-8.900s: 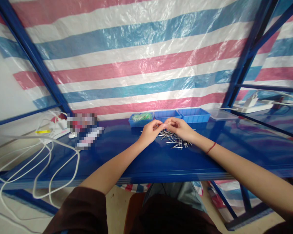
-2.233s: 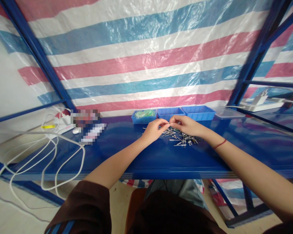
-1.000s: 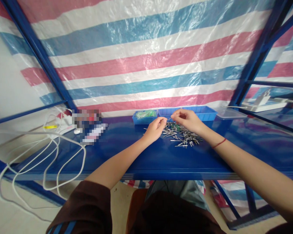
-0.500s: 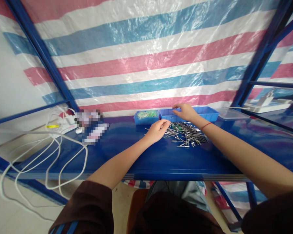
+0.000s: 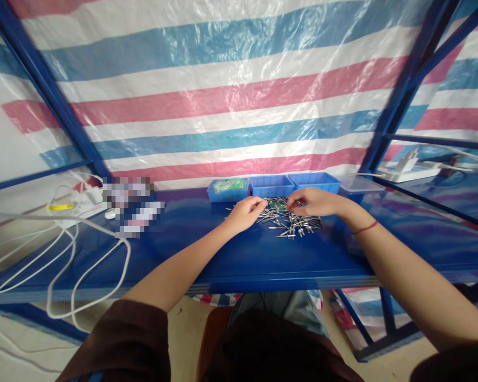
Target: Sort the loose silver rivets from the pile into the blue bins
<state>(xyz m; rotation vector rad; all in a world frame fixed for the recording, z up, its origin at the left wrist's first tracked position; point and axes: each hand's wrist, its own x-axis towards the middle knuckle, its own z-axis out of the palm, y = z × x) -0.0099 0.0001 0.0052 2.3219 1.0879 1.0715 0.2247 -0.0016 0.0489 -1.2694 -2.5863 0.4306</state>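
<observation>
A loose heap of thin silver metal pins, which look like blind rivets [image 5: 292, 225], lies on the blue tabletop. A small green piece [image 5: 278, 205] shows among them. My left hand [image 5: 247, 212] rests at the heap's left edge, thumb and fingers pinched together; what they hold is hidden. A few pin ends stick out beyond its left side, in the hand or on the table, I cannot tell which. Over the right part of the heap, my right hand [image 5: 313, 202] has curled fingers and thumb close together at the pins. Something silver shows between them, too small to name.
Behind the heap stand a blue bin [image 5: 228, 198] with green-and-clear bagged contents, a middle blue bin [image 5: 271, 192] and a right blue bin [image 5: 322, 185]. A clear plastic lid [image 5: 360, 184] lies further right. White cables [image 5: 125, 265] and a power strip [image 5: 90, 209] occupy the left side.
My right hand has come back from above the blue bins down to the heap, its fingers now among the pins. My left hand keeps its place and pinch. The view has shifted slightly right.
</observation>
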